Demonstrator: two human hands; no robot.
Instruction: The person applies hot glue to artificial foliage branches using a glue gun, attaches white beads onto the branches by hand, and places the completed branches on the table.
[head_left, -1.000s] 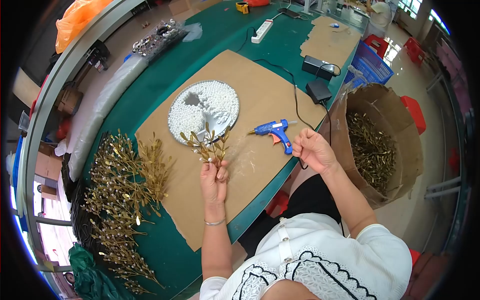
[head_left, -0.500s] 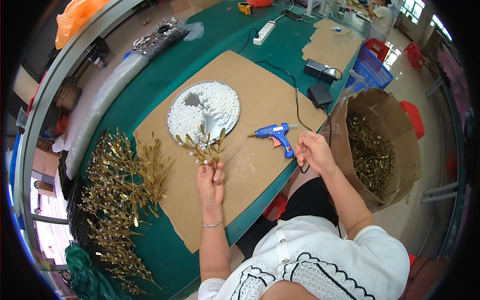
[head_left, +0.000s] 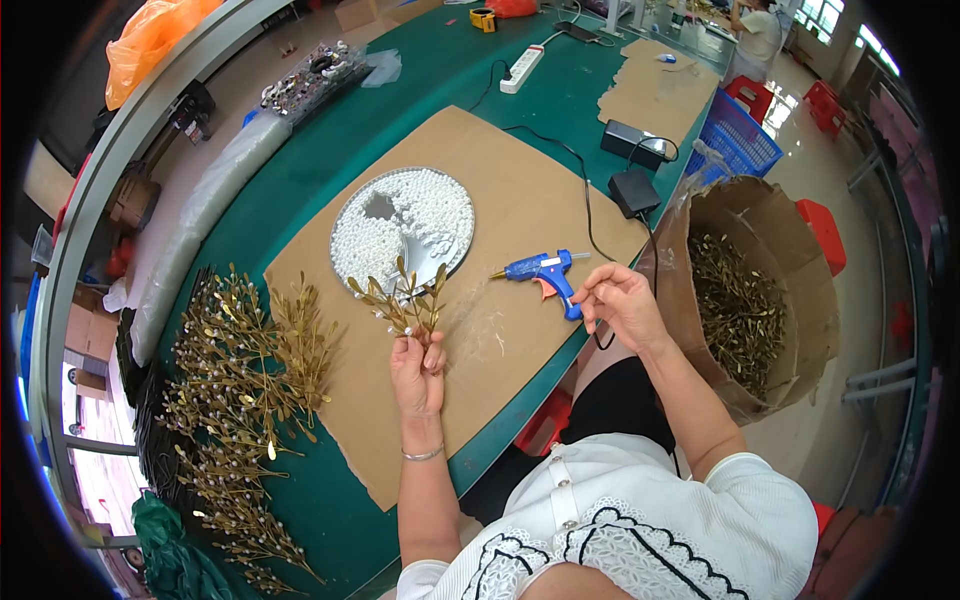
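Note:
My left hand (head_left: 417,372) pinches the stem end of a gold leafy sprig (head_left: 402,305) with a few white beads on it, over the cardboard sheet (head_left: 520,200). Just beyond the sprig lies a round tray (head_left: 468,243) of white beads (head_left: 430,200). My right hand (head_left: 618,305) is beside the handle of a blue glue gun (head_left: 540,267), its fingers curled with the thumb near the index finger. Whether anything small sits between those fingers is too fine to see. The glue gun rests on the cardboard, nozzle pointing left.
Gold sprigs with beads (head_left: 225,370) are piled at the left. A large carton (head_left: 810,310) of gold foliage stands at the right, near a blue basket (head_left: 738,140). A black adapter (head_left: 633,193), cables and a power strip (head_left: 522,70) lie on the green table. Another person stands far back.
My left hand has shifted slightly left and down with the sprig. My right hand has moved closer to the glue gun's handle, and its fingers have loosened.

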